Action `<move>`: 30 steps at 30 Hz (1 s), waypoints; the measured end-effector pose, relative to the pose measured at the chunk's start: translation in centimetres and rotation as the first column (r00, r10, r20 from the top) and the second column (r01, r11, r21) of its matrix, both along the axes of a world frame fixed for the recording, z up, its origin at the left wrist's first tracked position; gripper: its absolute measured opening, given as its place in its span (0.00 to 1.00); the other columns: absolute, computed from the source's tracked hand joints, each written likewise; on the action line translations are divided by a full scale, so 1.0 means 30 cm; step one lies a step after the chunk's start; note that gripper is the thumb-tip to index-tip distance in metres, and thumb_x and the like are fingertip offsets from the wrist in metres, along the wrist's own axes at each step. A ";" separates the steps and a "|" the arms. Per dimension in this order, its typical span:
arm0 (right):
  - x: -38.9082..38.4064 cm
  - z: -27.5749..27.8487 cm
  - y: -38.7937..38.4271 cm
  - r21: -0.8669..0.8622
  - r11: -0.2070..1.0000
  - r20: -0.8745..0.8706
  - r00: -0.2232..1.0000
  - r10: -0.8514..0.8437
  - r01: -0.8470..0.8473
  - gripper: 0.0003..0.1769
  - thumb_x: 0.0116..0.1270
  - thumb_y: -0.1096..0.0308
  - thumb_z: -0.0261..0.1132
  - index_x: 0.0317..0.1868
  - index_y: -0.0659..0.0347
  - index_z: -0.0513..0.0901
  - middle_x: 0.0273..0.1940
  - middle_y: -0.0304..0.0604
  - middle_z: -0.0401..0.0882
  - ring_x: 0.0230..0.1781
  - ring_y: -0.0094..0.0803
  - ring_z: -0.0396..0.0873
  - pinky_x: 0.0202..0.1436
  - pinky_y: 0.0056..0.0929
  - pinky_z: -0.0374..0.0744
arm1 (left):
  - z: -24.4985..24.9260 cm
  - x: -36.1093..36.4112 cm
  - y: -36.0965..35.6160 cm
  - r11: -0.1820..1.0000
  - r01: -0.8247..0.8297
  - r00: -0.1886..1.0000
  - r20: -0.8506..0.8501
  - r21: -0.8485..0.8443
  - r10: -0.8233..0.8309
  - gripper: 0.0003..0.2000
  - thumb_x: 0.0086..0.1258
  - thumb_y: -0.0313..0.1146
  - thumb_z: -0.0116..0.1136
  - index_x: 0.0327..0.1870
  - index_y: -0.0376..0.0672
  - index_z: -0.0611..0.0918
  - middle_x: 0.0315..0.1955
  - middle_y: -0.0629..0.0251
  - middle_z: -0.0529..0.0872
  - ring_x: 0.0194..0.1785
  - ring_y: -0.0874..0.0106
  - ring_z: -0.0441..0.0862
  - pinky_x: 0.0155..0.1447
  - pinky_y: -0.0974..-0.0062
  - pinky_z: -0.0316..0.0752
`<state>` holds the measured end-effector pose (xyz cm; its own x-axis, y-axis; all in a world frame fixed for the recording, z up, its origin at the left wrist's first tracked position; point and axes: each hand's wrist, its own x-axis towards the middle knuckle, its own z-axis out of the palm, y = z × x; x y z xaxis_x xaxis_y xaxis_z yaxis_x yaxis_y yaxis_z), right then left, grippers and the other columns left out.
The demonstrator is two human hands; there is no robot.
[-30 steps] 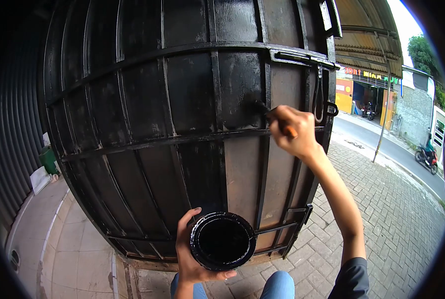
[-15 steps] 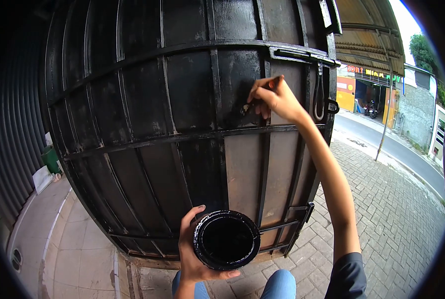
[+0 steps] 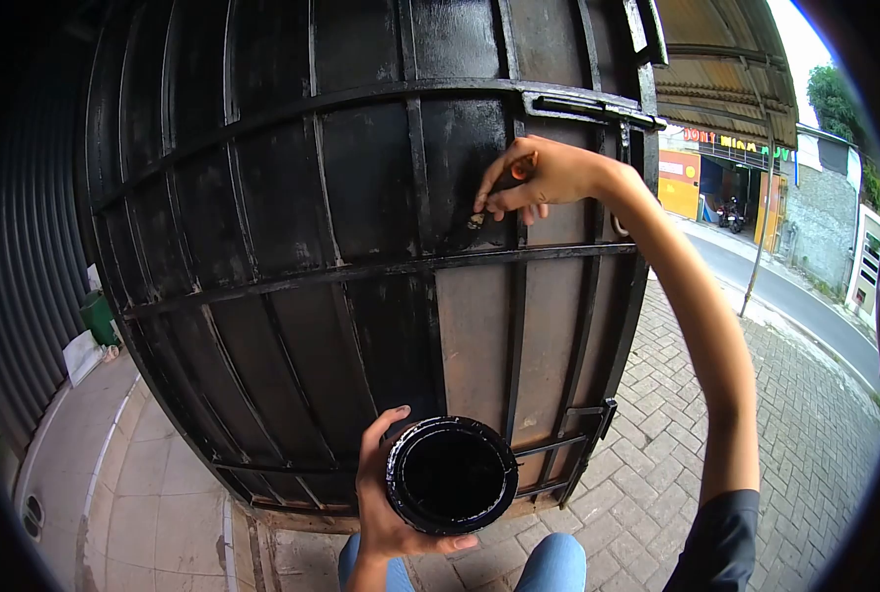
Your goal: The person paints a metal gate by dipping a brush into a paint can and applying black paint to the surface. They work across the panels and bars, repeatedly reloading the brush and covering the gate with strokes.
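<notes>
In the head view my left hand (image 3: 379, 513) is wrapped round the side and bottom of an open paint can (image 3: 452, 525). Black paint fills the can, and splashes mark its rim. Higher up, my right hand (image 3: 549, 178) grips a paintbrush (image 3: 476, 221) by its dark handle, whose reddish end faces me. The brush head points down and left, against the black metal gate (image 3: 371, 187), just above a horizontal bar; its bristles blend into the dark surface. Wet black paint shines around it, while a lower panel (image 3: 475, 335) is bare brownish grey.
A sliding latch (image 3: 588, 107) juts from the gate's upper right. Raised ribs cross the panels. Brick paving (image 3: 696, 395) runs to the street (image 3: 756, 261) on the right. At left are pale floor tiles (image 3: 159, 493), a corrugated shutter (image 3: 40, 247) and a green bin (image 3: 98, 318).
My right hand has moved slightly left and its wrist has bent, with the elbow swung out to the right. The brush tip sits slightly left. My left hand and the can stay nearly still.
</notes>
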<state>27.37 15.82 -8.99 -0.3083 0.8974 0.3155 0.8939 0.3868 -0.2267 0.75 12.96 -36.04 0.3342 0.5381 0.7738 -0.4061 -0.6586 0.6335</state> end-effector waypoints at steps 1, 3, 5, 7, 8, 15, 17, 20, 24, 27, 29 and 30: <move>0.006 0.005 -0.004 -0.023 1.000 0.036 0.999 -0.013 0.013 0.14 0.66 0.67 0.66 0.52 0.56 0.86 0.33 0.39 0.87 0.23 0.22 0.83 0.24 0.19 0.79 | -0.002 -0.001 0.000 1.000 -0.005 1.000 -0.001 0.004 0.005 0.62 0.30 0.53 0.83 0.68 0.32 0.59 0.48 0.51 0.83 0.52 0.58 0.84 0.62 0.62 0.79; 0.014 0.010 -0.012 -0.067 0.997 0.108 0.993 -0.037 0.045 0.15 0.65 0.68 0.67 0.52 0.55 0.86 0.33 0.38 0.87 0.23 0.22 0.83 0.23 0.19 0.78 | 0.005 0.002 -0.006 1.000 0.002 1.000 0.011 -0.012 -0.002 0.62 0.29 0.53 0.83 0.68 0.32 0.59 0.48 0.51 0.83 0.52 0.58 0.85 0.62 0.62 0.79; 0.010 0.007 -0.018 -0.046 0.998 0.118 0.992 -0.037 0.043 0.14 0.64 0.69 0.67 0.51 0.56 0.86 0.31 0.38 0.87 0.22 0.22 0.82 0.22 0.20 0.78 | 0.007 0.001 -0.009 1.000 0.006 1.000 0.011 -0.015 -0.006 0.62 0.29 0.52 0.83 0.68 0.32 0.59 0.48 0.50 0.83 0.52 0.58 0.85 0.62 0.62 0.79; 0.022 0.007 -0.006 -0.026 1.000 0.151 0.989 -0.010 0.014 0.14 0.63 0.70 0.67 0.50 0.57 0.87 0.30 0.39 0.87 0.21 0.22 0.81 0.23 0.20 0.77 | 0.006 -0.004 -0.010 1.000 0.003 1.000 0.000 -0.002 -0.003 0.62 0.29 0.52 0.83 0.68 0.32 0.58 0.48 0.50 0.83 0.52 0.58 0.85 0.62 0.62 0.79; 0.026 0.011 -0.004 -0.031 0.999 0.172 0.985 -0.027 0.033 0.14 0.63 0.70 0.67 0.50 0.57 0.87 0.30 0.39 0.87 0.21 0.22 0.81 0.23 0.20 0.78 | 0.006 -0.007 -0.013 1.000 0.002 1.000 0.006 -0.009 -0.002 0.62 0.29 0.52 0.83 0.68 0.32 0.58 0.48 0.50 0.83 0.52 0.58 0.85 0.62 0.62 0.79; -0.017 0.053 -0.066 0.054 0.984 0.392 0.903 -0.177 0.170 0.11 0.57 0.69 0.69 0.42 0.56 0.90 0.31 0.42 0.87 0.27 0.31 0.84 0.33 0.27 0.81 | 0.009 -0.027 -0.014 1.000 -0.012 1.000 0.013 -0.009 0.012 0.63 0.28 0.51 0.84 0.68 0.32 0.58 0.48 0.50 0.83 0.52 0.58 0.84 0.62 0.62 0.79; -0.024 0.033 -0.053 0.161 0.983 0.479 0.864 -0.156 0.088 0.11 0.57 0.68 0.70 0.42 0.54 0.90 0.33 0.43 0.88 0.32 0.35 0.86 0.38 0.30 0.82 | 0.007 -0.021 -0.017 1.000 -0.007 1.000 0.015 -0.009 0.007 0.63 0.28 0.51 0.84 0.68 0.32 0.58 0.48 0.51 0.83 0.52 0.58 0.84 0.62 0.62 0.79; -0.072 0.016 -0.073 0.248 0.969 0.536 0.834 -0.128 -0.011 0.11 0.56 0.68 0.72 0.41 0.53 0.90 0.35 0.44 0.88 0.38 0.39 0.86 0.45 0.33 0.82 | 0.008 -0.017 -0.022 1.000 -0.002 1.000 0.011 -0.009 0.002 0.63 0.28 0.52 0.84 0.68 0.32 0.59 0.48 0.51 0.83 0.52 0.58 0.84 0.63 0.62 0.79; -0.075 0.033 -0.094 0.384 0.915 0.518 0.849 -0.101 -0.125 0.10 0.56 0.69 0.71 0.41 0.53 0.90 0.35 0.44 0.88 0.38 0.38 0.86 0.44 0.33 0.82 | 0.008 -0.028 -0.019 1.000 -0.012 1.000 0.011 -0.013 0.012 0.63 0.28 0.52 0.83 0.68 0.32 0.59 0.48 0.51 0.83 0.52 0.58 0.85 0.62 0.62 0.79; -0.046 0.057 -0.109 0.563 0.799 0.501 0.856 -0.127 -0.211 0.10 0.57 0.72 0.70 0.41 0.56 0.90 0.34 0.46 0.88 0.33 0.37 0.87 0.38 0.31 0.83 | 0.005 -0.045 -0.012 0.999 -0.030 1.000 0.005 -0.015 0.030 0.63 0.28 0.52 0.83 0.68 0.32 0.59 0.48 0.51 0.83 0.51 0.58 0.85 0.62 0.62 0.79; -0.049 0.057 -0.148 0.605 0.759 0.489 0.865 -0.118 -0.239 0.09 0.57 0.73 0.70 0.40 0.58 0.90 0.34 0.43 0.88 0.30 0.33 0.86 0.35 0.27 0.82 | 0.006 -0.048 -0.007 0.999 -0.029 1.000 0.009 -0.027 0.029 0.63 0.28 0.52 0.83 0.68 0.32 0.59 0.48 0.51 0.83 0.51 0.58 0.85 0.62 0.62 0.79; -0.048 0.053 -0.162 0.590 0.756 0.473 0.880 -0.040 -0.283 0.09 0.57 0.73 0.70 0.39 0.59 0.90 0.33 0.43 0.88 0.29 0.33 0.86 0.35 0.26 0.82 | 0.005 -0.048 -0.008 0.999 -0.022 1.000 0.013 -0.036 0.023 0.63 0.28 0.52 0.83 0.68 0.32 0.59 0.48 0.51 0.83 0.51 0.58 0.85 0.62 0.62 0.79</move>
